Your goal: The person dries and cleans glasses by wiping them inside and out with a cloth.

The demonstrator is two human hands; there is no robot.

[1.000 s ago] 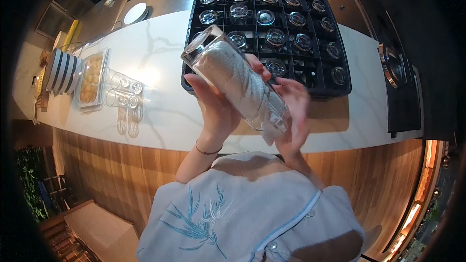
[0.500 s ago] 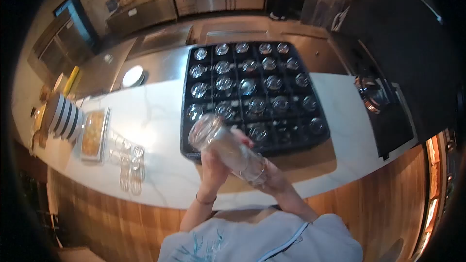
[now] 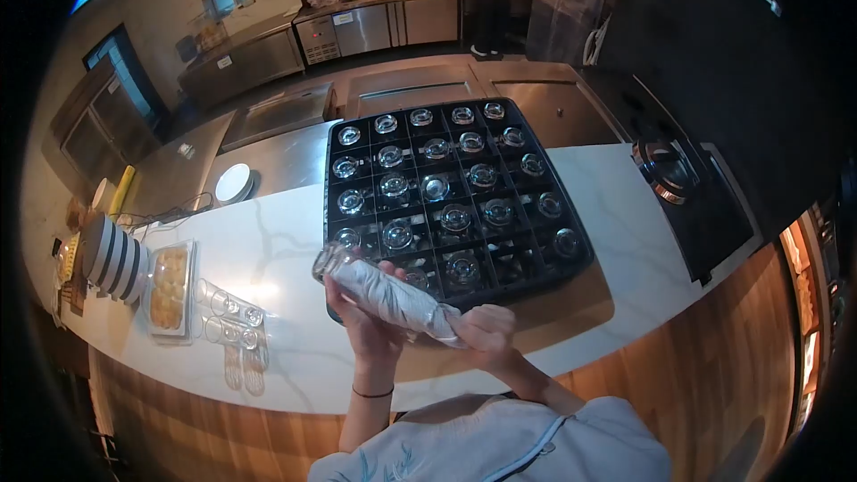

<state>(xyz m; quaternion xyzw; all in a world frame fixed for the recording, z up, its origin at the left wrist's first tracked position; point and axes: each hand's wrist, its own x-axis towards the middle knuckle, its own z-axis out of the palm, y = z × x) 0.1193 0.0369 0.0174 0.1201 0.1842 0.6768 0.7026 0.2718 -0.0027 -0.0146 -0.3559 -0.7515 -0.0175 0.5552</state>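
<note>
My left hand [image 3: 370, 321] is wrapped around a tall clear glass [image 3: 332, 261], held tilted above the near left corner of the black rack. A white cloth [image 3: 393, 299] shows along most of the glass's length, leaving the thick clear end at the upper left bare. At the lower right end, my right hand [image 3: 486, 328] is closed in a fist on the cloth. Just beyond my hands, the compartments of the black rack [image 3: 544, 277] hold many clear glasses [image 3: 455, 217], seen from above.
Several small glasses [image 3: 232, 321] stand on the white counter [image 3: 286, 303] to the left, beside a tray of round yellowish food [image 3: 170, 290] and a striped container [image 3: 116, 254]. White plates [image 3: 234, 184] lie farther back. A covered pot [image 3: 665, 171] sits right. A person [image 3: 493, 0] stands at the far counter.
The glass has turned flatter and moved slightly left and down; white cloth now shows along it. My right hand has closed at its lower end. The view has tilted up, revealing more of the far person.
</note>
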